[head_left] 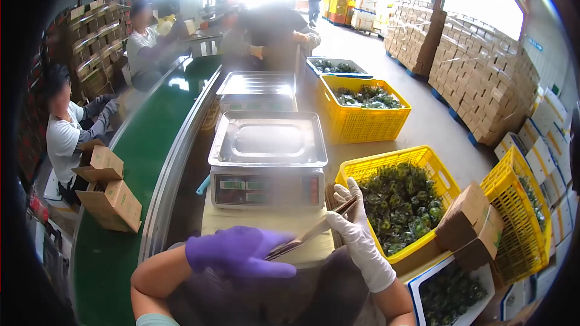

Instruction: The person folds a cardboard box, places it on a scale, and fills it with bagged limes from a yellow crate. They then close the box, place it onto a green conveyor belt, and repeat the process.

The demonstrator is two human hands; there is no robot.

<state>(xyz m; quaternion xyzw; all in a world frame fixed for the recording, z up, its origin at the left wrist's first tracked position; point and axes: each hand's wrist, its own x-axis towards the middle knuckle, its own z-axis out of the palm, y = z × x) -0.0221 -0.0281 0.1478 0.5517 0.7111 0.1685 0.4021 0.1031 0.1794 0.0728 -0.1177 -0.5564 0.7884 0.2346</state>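
Observation:
In front of my body, a flattened cardboard box [315, 229] is held edge-on between my two gloved hands. My left hand [238, 250], in a purple glove, grips its near end between fingers and thumb, slightly blurred. The white-gloved right hand [356, 229] closes around the far end, fingers pointing up. Just beyond stands a digital scale [269, 188] with a bare steel pan [269, 139]. To the right of my right hand, a yellow crate [438, 166] holds many dark green items in clear wrapping [402, 205].
A green conveyor belt [148, 151] with open cartons [112, 205] runs along the left; two co-workers [66, 127] stand beyond it. More yellow crates [365, 127] line the right. A white foam box [417, 302] sits low right. Stacked cartons [477, 72] stand behind.

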